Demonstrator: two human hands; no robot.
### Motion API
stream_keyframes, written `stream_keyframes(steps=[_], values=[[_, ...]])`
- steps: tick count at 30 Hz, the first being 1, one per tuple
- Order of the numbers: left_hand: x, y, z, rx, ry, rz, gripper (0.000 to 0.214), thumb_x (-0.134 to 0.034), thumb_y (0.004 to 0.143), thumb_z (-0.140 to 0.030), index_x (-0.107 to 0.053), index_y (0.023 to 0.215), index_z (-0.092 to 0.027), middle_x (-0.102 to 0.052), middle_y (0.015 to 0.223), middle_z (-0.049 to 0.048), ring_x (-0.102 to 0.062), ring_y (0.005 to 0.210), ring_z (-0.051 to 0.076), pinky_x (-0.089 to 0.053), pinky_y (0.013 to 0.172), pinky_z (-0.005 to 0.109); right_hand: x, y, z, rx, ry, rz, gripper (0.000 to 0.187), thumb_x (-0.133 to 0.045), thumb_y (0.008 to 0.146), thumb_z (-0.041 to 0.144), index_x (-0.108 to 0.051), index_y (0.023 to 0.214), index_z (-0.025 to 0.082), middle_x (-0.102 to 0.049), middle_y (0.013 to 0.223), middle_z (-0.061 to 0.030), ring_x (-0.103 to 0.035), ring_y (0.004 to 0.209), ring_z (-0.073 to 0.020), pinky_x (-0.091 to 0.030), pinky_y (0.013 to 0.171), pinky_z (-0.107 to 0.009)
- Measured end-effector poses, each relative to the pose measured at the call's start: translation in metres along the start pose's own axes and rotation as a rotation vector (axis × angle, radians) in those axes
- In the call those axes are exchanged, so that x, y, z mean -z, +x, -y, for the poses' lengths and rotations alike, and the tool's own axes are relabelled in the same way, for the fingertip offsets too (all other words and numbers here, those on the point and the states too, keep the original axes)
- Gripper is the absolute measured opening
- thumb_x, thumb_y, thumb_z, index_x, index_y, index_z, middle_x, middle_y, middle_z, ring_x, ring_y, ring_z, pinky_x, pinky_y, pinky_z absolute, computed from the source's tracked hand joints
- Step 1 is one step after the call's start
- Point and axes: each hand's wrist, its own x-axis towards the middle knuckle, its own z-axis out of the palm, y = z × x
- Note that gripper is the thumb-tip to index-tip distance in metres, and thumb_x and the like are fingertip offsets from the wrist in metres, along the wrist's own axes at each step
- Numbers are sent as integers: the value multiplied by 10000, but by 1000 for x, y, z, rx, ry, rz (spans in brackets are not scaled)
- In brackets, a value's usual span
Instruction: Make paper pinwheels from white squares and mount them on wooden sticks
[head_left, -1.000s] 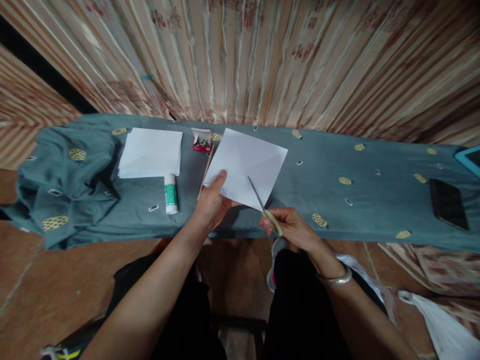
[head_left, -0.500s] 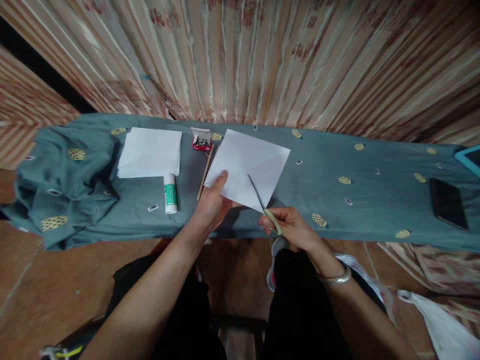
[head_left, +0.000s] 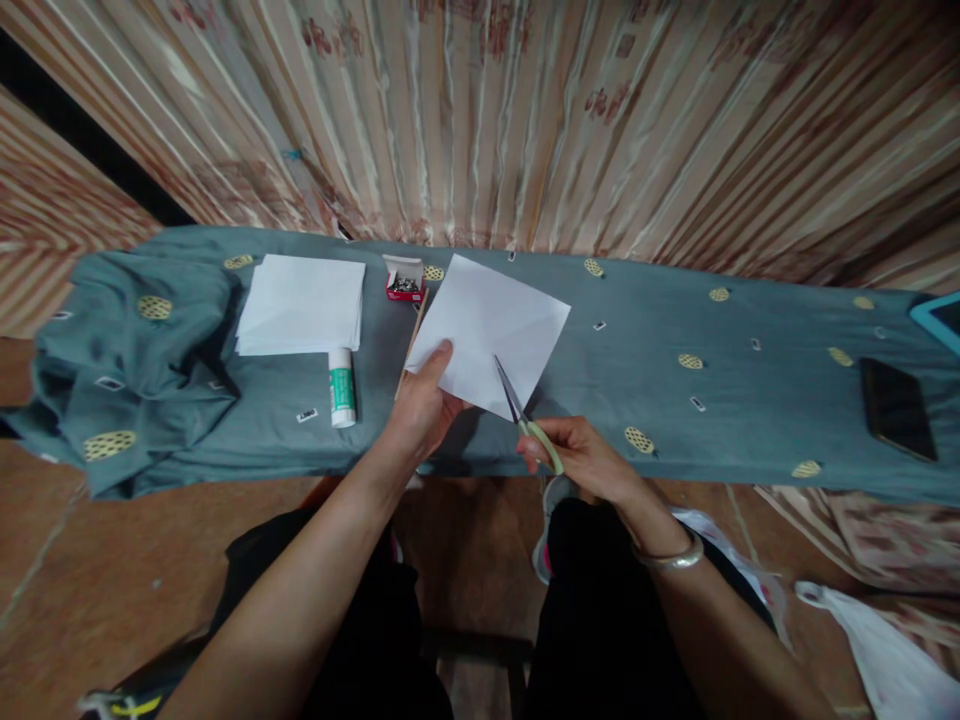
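My left hand (head_left: 429,402) grips a white square sheet of paper (head_left: 499,315) by its left corner, thumb on top and fingers underneath. The sheet is held tilted above the cloth, with faint creases across it. In my right hand (head_left: 574,450) is a pair of scissors (head_left: 538,440) with pale green handles. Their blades lie at the sheet's near corner and point toward its middle, slightly parted. Partly under the paper's left edge lies a thin wooden stick (head_left: 415,335).
A green-patterned cloth (head_left: 645,320) covers the long narrow surface. Left of the sheet are a stack of white paper (head_left: 300,305), a glue stick (head_left: 342,390) and an open red box (head_left: 405,280) of small metal pieces. A dark phone (head_left: 898,408) and a blue-edged object (head_left: 937,318) lie far right.
The scissor blades have parted slightly at the paper's near corner. The sheet has shifted a little left, its right corner moving most, and covers more of the stick.
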Motion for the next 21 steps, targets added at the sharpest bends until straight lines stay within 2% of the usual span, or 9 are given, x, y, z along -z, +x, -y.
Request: stream_keyframes(steps=[4, 8, 10, 12, 14, 17, 21], values=[[9, 10, -11, -66, -58, -7, 248, -543, 881, -218, -625, 1099, -134, -673, 1175, 125, -607, 1152, 290, -535, 934, 438, 11, -9, 1, -68, 32, 86, 522, -610, 746, 675, -629, 671, 159, -547, 597, 14, -445, 566, -95, -318, 560, -246], [17, 16, -23, -150, -133, -53, 332, -508, 888, -171, -592, 1209, -152, -696, 1158, 87, -575, 1205, 271, -519, 975, 407, 38, -25, 1, -104, 36, 96, 507, -645, 726, 663, -688, 744, 158, -585, 610, -2, -481, 577, -110, -343, 562, -248], [19, 15, -24, -139, -125, -59, 349, -510, 887, -171, -582, 1229, -158, -712, 1125, 76, -585, 1192, 270, -528, 964, 411, 51, -28, 0, -58, 56, -70, 505, -664, 705, 668, -707, 776, 170, -608, 635, -15, -493, 590, -121, -358, 565, -255], [18, 11, -21, -85, -88, -31, 343, -519, 880, -175, -591, 1213, -144, -720, 1097, 89, -610, 1157, 272, -536, 946, 424, 58, -25, -1, 21, 107, -332, 521, -677, 663, 699, -709, 757, 188, -620, 642, -26, -489, 587, -131, -364, 552, -266], [16, 5, -13, -12, -34, 14, 318, -543, 856, -168, -619, 1162, -125, -727, 1063, 108, -638, 1111, 276, -541, 928, 427, 61, -17, -1, 95, 179, -517, 515, -686, 642, 708, -705, 742, 204, -634, 659, -34, -488, 588, -139, -376, 553, -276], [12, -4, 1, 66, 63, 61, 263, -590, 807, -153, -664, 1058, -128, -738, 996, 102, -670, 1035, 277, -547, 897, 405, 64, -2, 0, 163, 247, -578, 496, -686, 643, 705, -710, 737, 218, -647, 669, -25, -499, 596, -140, -396, 573, -279], [14, -7, 19, 97, 148, 85, 235, -663, 733, -151, -689, 967, -151, -746, 912, 80, -685, 972, 280, -543, 863, 391, 66, 11, 5, 110, 311, -484, 488, -747, 592, 662, -726, 781, 213, -664, 719, -10, -520, 613, -128, -403, 584, -270]])
